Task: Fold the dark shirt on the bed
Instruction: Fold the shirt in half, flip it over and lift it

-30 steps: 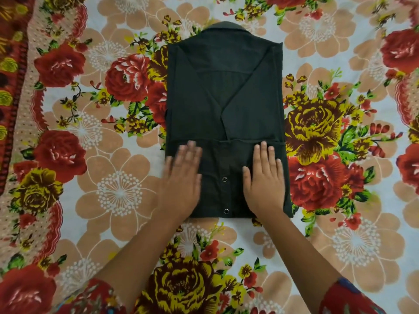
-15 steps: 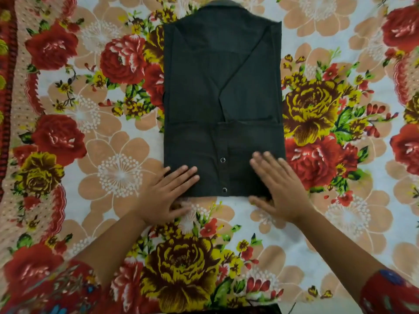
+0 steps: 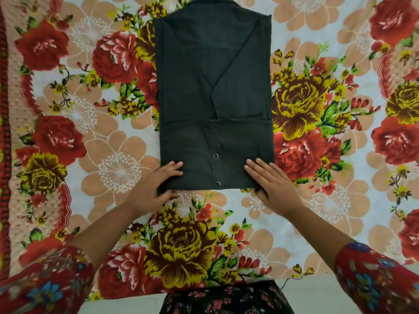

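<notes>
So, the dark shirt (image 3: 213, 91) is laid flat in the middle of the bed (image 3: 113, 168), on a floral sheet (image 3: 301, 105) packed with red and yellow roses. It's already been folded into a tall rectangle. The sides are turned in, a diagonal edge is seen crossing the upper half, and the bottom part has been flipped up so a horizontal edge runs across just below the middle. The collar (image 3: 210, 0) is pointed away and partly cut off at the top of the view. Two metal snaps (image 3: 215, 156) are lined up one above the other on the near flap.

Both hands are clamped on the near edge. The left hand (image 3: 154, 189) is placed at the near-left corner, with fingers laid on top of the fabric and the thumb tucked below the hem, so the corner is pinched. The right hand (image 3: 274, 186) is set the same way at the near-right corner. The two are well apart, with the lower snap (image 3: 217, 183) between them.

Red patterned sleeves (image 3: 374, 279) are seen at both lower corners, and a dark flowered garment (image 3: 226, 300) is visible at bottom centre.
</notes>
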